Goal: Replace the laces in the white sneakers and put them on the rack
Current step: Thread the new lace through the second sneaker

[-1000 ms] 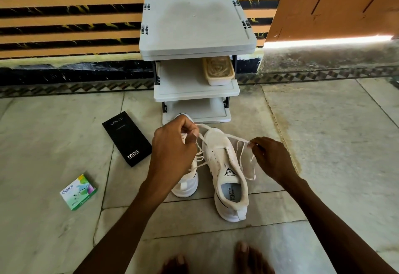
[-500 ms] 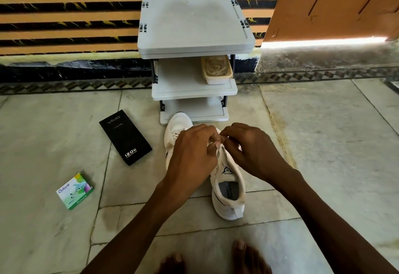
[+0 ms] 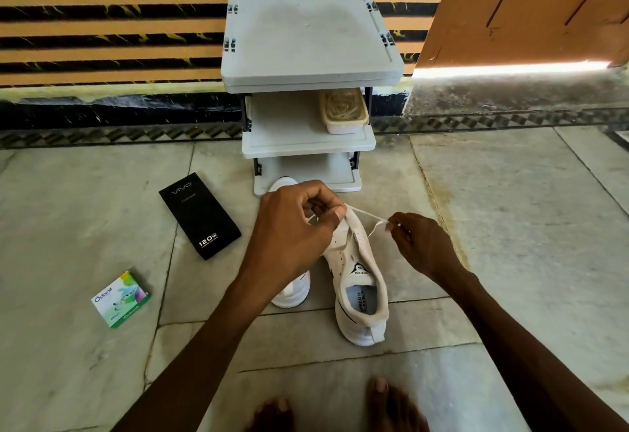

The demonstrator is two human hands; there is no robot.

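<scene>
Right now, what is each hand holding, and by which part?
Both hold one white shoelace above the sneaker. The left hand pinches it close to the shoe's eyelets; the right hand pinches it farther along, the span between them taut.

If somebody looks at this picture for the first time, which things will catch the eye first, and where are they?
First come the two hands in the centre: the left hand and the right hand each pinch a thin white lace stretched between them, above a white low-top sneaker on the floor. Behind them, against the striped wall, stands a grey plastic three-shelf rack. To the left lies a flat black rectangular box.
</scene>
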